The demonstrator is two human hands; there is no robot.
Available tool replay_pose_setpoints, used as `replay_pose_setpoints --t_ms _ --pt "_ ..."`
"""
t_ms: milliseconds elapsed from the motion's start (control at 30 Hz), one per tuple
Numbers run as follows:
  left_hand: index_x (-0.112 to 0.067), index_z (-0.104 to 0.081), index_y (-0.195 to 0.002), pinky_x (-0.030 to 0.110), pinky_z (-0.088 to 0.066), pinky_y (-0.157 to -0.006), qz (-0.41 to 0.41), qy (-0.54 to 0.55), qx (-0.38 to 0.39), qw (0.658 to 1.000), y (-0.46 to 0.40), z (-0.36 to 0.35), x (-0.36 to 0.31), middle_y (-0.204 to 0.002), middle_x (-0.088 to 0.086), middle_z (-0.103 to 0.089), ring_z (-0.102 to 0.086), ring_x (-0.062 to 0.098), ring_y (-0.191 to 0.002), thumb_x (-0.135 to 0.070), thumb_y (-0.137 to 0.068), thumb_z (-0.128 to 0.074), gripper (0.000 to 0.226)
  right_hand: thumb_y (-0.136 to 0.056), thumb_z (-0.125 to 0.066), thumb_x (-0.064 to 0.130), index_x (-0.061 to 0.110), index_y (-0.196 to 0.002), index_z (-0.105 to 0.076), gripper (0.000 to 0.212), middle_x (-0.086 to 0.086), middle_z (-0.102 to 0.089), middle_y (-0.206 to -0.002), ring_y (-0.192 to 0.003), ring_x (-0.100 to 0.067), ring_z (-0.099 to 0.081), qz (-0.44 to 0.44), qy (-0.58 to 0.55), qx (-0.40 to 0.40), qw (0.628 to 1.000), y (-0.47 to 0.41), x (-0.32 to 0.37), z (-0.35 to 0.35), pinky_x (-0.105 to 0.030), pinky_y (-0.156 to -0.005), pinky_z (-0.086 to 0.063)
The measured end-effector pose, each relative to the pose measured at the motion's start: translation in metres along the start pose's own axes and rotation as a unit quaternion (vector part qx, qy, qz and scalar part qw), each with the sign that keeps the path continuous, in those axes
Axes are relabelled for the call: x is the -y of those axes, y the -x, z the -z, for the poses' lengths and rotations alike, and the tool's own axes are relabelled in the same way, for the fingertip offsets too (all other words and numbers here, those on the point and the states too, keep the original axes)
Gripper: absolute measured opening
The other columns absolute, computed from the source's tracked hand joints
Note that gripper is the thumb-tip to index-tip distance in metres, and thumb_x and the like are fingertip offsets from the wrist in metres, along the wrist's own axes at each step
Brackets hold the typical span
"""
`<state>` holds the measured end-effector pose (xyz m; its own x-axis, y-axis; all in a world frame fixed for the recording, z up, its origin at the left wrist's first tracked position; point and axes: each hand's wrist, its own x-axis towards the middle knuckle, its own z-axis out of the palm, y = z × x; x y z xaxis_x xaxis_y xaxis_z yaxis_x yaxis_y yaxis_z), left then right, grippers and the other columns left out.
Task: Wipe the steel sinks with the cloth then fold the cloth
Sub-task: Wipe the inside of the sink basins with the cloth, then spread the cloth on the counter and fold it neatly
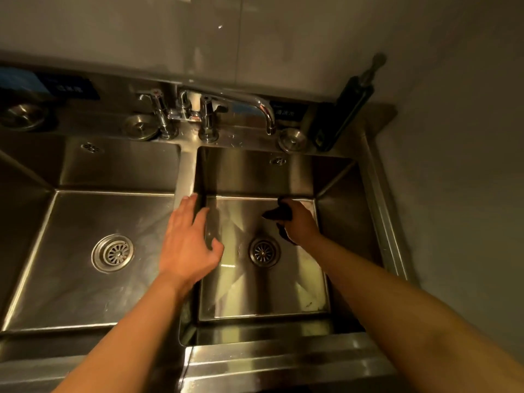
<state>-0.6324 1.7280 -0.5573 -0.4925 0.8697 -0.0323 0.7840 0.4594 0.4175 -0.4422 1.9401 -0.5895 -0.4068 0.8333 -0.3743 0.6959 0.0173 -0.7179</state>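
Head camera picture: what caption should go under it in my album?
Right hand wipes the right sink with a dark cloth; left hand open over the divider.

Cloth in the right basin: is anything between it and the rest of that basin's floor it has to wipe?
Nothing visible. The right hand grips the dark cloth at the back of the right sink; only the drain strainer sits in the floor. The left hand hovers at the divider, off that floor.

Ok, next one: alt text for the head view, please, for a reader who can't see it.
The right hand grips a dark cloth at the back of the right sink. The left hand hangs open over the divider beside the left sink; a tap reaches over the right sink.
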Motion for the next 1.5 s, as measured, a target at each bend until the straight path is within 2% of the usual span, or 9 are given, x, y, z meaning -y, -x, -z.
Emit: replay_pose_setpoints --t_ms 67,133,200,267,333,533,733,1100,1500 --pt "-0.013 -0.050 -0.147 0.048 -0.019 -0.129 -0.006 0.017 0.013 1.000 0.002 0.006 0.000 -0.167 0.012 -0.030 -0.016 0.029 -0.158 -0.044 -0.079 -0.057 0.075 -0.092 -0.059 -0.008 0.011 -0.139 -0.056 0.050 -0.016 -0.063 -0.129 -0.094 -0.019 -0.063 -0.001 0.004 -0.009 1.000 0.017 0.018 0.010 -0.009 -0.059 -0.049" --pt "-0.013 -0.046 -0.151 0.047 -0.016 -0.129 -0.008 0.034 0.035 0.999 0.004 0.015 0.000 -0.166 0.012 -0.031 -0.015 0.029 -0.159 -0.042 -0.082 -0.060 0.077 -0.088 -0.062 -0.012 0.011 -0.140 -0.057 0.057 -0.016 -0.061 -0.131 -0.096 -0.019 -0.062 0.021 0.033 -0.025 0.999 0.031 0.036 0.021 -0.009 -0.061 -0.049" --pt "-0.015 -0.041 -0.155 0.046 -0.017 -0.129 -0.008 0.052 0.057 0.997 0.005 0.028 0.000 -0.166 0.011 -0.031 -0.018 0.029 -0.158 -0.041 -0.085 -0.063 0.078 -0.086 -0.066 -0.008 0.011 -0.141 -0.056 0.059 -0.014 -0.056 -0.137 -0.112 -0.024 -0.062 0.054 0.083 -0.021 0.995 0.046 0.056 0.033 -0.020 -0.086 -0.051" --pt "-0.016 -0.041 -0.155 0.047 -0.024 -0.126 -0.019 0.054 0.063 0.996 0.007 0.045 0.000 -0.164 0.009 -0.035 -0.028 0.030 -0.153 -0.042 -0.086 -0.062 0.076 -0.084 -0.069 -0.004 0.012 -0.143 -0.055 0.062 -0.010 -0.052 -0.144 -0.129 -0.026 -0.052 0.095 0.162 -0.020 0.982 0.060 0.078 0.042 -0.025 -0.110 -0.039" --pt "-0.018 -0.042 -0.155 0.049 -0.029 -0.123 -0.032 0.053 0.061 0.996 0.012 0.065 -0.001 -0.162 0.008 -0.038 -0.035 0.029 -0.149 -0.043 -0.087 -0.061 0.074 -0.083 -0.069 -0.004 0.013 -0.143 -0.054 0.064 -0.008 -0.051 -0.145 -0.133 -0.027 -0.047 0.131 0.197 -0.025 0.971 0.078 0.100 0.048 -0.030 -0.117 -0.033" --pt "-0.022 -0.042 -0.155 0.044 -0.029 -0.124 -0.091 0.026 0.011 0.995 0.029 0.144 -0.008 -0.161 0.006 -0.039 -0.037 0.027 -0.148 -0.046 -0.090 -0.064 0.073 -0.081 -0.073 0.002 0.025 -0.149 -0.043 0.078 0.002 -0.041 -0.154 -0.138 -0.026 -0.040 0.237 0.333 -0.036 0.912 0.148 0.169 0.053 -0.044 -0.115 -0.038" --pt "-0.024 -0.042 -0.153 0.045 -0.033 -0.121 -0.139 -0.028 -0.055 0.988 0.069 0.226 -0.022 -0.159 0.002 -0.040 -0.037 0.022 -0.148 -0.052 -0.088 -0.061 0.073 -0.072 -0.070 -0.003 0.028 -0.139 -0.039 0.080 0.004 -0.041 -0.144 -0.134 -0.023 -0.039 0.339 0.291 -0.052 0.893 0.218 0.236 0.056 -0.044 -0.112 -0.038" --pt "-0.025 -0.041 -0.155 0.048 -0.030 -0.124 -0.014 -0.087 -0.146 0.985 0.120 0.333 -0.043 -0.161 -0.001 -0.038 -0.032 0.020 -0.151 -0.052 -0.089 -0.059 0.073 -0.083 -0.059 0.012 0.026 -0.136 -0.042 0.058 0.004 -0.041 -0.136 -0.128 -0.020 -0.041 0.469 0.259 -0.047 0.843 0.250 0.322 0.076 -0.043 -0.110 -0.041" --pt "-0.028 -0.039 -0.155 0.054 -0.023 -0.126 0.129 -0.156 -0.208 0.957 0.180 0.377 -0.038 -0.164 0.000 -0.034 -0.025 0.020 -0.155 -0.054 -0.089 -0.057 0.073 -0.082 -0.058 0.010 0.028 -0.129 -0.045 0.051 0.006 -0.044 -0.129 -0.119 -0.019 -0.045 0.562 0.226 0.027 0.795 0.257 0.390 0.066 -0.043 -0.104 -0.043"
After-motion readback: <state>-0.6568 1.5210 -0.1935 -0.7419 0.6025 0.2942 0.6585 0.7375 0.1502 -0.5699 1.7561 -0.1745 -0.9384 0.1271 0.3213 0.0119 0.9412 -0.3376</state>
